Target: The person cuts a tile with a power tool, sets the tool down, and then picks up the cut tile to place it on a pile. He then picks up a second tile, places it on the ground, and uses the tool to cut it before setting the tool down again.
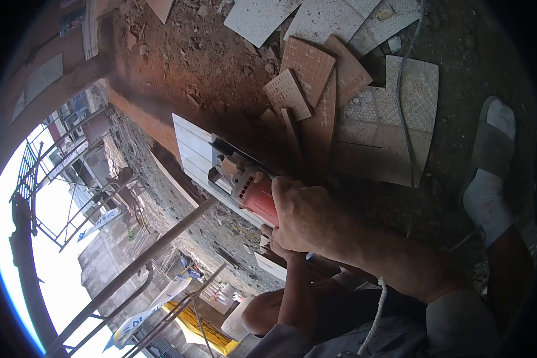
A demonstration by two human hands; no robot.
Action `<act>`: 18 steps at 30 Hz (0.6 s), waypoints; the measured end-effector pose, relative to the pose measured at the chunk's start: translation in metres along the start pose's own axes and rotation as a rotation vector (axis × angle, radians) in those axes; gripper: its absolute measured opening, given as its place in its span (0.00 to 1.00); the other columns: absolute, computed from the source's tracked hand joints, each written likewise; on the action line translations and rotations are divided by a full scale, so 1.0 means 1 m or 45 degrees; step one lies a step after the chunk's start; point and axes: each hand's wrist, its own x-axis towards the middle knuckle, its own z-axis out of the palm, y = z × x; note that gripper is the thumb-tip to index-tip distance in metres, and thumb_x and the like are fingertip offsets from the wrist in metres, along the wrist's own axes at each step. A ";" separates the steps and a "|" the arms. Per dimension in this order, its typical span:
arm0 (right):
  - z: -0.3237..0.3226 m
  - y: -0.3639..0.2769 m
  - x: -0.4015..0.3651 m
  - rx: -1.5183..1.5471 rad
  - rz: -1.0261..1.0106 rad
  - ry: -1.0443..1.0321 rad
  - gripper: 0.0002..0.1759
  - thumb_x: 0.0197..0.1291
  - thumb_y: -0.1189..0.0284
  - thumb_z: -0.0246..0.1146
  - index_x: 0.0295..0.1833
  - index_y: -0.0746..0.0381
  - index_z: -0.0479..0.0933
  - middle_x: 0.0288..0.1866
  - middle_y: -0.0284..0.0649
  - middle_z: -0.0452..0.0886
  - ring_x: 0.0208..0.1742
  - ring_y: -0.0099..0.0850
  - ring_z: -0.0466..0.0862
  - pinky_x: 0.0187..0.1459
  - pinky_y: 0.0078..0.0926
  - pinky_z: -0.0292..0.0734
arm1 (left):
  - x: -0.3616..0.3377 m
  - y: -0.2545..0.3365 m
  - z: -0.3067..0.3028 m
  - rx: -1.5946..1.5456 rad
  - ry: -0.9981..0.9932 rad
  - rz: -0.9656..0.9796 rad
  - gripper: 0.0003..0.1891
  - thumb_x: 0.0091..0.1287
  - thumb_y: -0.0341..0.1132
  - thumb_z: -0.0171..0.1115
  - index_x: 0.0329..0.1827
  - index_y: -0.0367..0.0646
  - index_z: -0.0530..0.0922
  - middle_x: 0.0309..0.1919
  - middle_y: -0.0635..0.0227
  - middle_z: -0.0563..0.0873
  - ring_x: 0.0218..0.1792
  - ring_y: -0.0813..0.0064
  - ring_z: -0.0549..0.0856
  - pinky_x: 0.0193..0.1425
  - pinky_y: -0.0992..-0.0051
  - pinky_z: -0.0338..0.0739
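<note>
A red handheld tile cutter with a metal guard and base rests on a long pale tile. My right hand is wrapped round the cutter's red body. Just below it, my left hand is closed at the near edge of the tile, its fingers partly hidden by the right hand and the tool. The blade cannot be made out behind the guard.
Broken brown tiles and patterned pale tiles lie on the dirt. A grey cable crosses them. My foot in a sandal is at the right. A metal pipe rail runs beside the tile; street structures stand beyond.
</note>
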 end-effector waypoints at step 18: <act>-0.007 -0.009 0.033 0.032 -0.098 -0.039 0.33 0.44 0.66 0.71 0.51 0.77 0.68 0.38 0.60 0.83 0.41 0.49 0.88 0.46 0.38 0.86 | -0.028 0.022 0.018 0.397 0.133 0.305 0.43 0.74 0.66 0.41 0.57 0.25 0.78 0.51 0.44 0.85 0.50 0.55 0.85 0.55 0.61 0.79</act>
